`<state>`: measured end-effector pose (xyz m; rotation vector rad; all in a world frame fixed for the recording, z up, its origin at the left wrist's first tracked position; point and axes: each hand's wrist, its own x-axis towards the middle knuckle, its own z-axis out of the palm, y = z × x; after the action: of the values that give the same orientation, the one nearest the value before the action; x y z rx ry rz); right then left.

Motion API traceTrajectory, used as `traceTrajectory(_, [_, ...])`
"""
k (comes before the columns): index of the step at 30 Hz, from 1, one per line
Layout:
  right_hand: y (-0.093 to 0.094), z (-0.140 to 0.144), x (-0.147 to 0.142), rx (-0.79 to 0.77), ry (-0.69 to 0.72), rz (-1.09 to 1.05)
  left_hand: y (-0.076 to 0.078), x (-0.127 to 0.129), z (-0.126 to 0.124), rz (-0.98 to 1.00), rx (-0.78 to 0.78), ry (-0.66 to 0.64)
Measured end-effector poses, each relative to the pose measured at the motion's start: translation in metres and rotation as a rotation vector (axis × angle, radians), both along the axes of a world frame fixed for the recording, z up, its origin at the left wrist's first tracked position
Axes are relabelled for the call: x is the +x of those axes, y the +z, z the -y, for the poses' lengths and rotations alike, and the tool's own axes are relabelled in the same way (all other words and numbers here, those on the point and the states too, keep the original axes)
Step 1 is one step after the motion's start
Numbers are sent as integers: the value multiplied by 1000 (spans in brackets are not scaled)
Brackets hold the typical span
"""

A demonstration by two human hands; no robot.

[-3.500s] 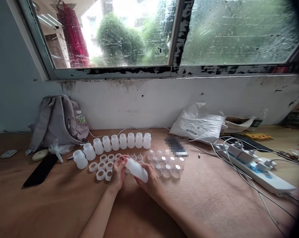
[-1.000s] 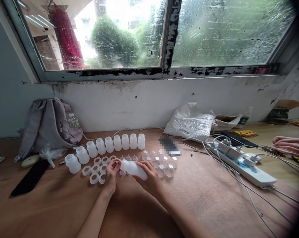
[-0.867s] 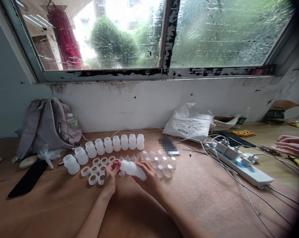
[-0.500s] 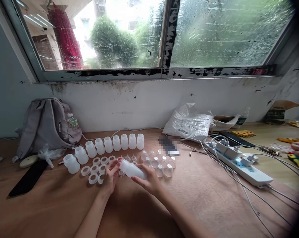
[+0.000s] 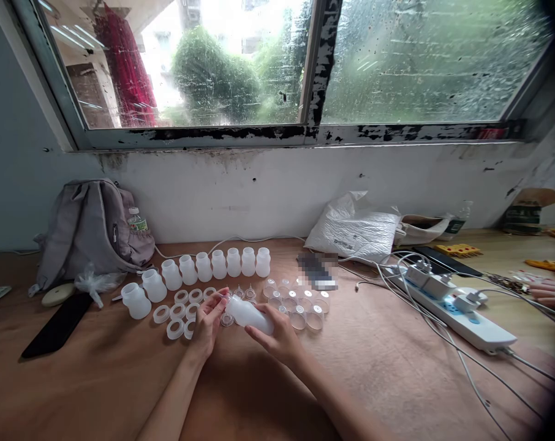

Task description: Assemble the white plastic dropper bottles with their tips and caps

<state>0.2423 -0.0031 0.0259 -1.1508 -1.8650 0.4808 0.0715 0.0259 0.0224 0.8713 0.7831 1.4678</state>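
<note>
My right hand [image 5: 277, 334] is wrapped round a translucent white bottle [image 5: 249, 315], tilted with its mouth toward the left. At that mouth, the fingers of my left hand [image 5: 209, 321] are pinched together; whatever they hold is too small and hidden to name. Left of my hands lie several white rings [image 5: 175, 329]. Just behind the bottle are clear pieces with pointed tips [image 5: 250, 293], partly covered by my hands. Several clear round caps [image 5: 314, 318] stand in rows to the right. A curved row of open translucent bottles [image 5: 136, 301] runs along the back left.
At the left are a grey backpack [image 5: 89, 233] and a flat black object [image 5: 57, 327]. A silver bag [image 5: 353, 229] and a blurred-out phone [image 5: 317, 271] lie behind the caps. Cables trail from a white power strip [image 5: 465, 318]. Another person's hand [image 5: 551, 294] shows at the right edge.
The view has turned slightly, so the background sits a little farther right. My hands and the bottle keep nearly the same pose. The other person's hand has moved slightly left and down.
</note>
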Motion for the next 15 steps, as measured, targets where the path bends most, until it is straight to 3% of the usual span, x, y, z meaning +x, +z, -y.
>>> traceTrajectory(7, [-2, 0, 0, 26, -4, 26, 1, 2, 0, -10, 13, 58])
traceTrajectory(15, [-4, 0, 0, 34, -15, 39, 3, 0, 2, 32, 10, 16])
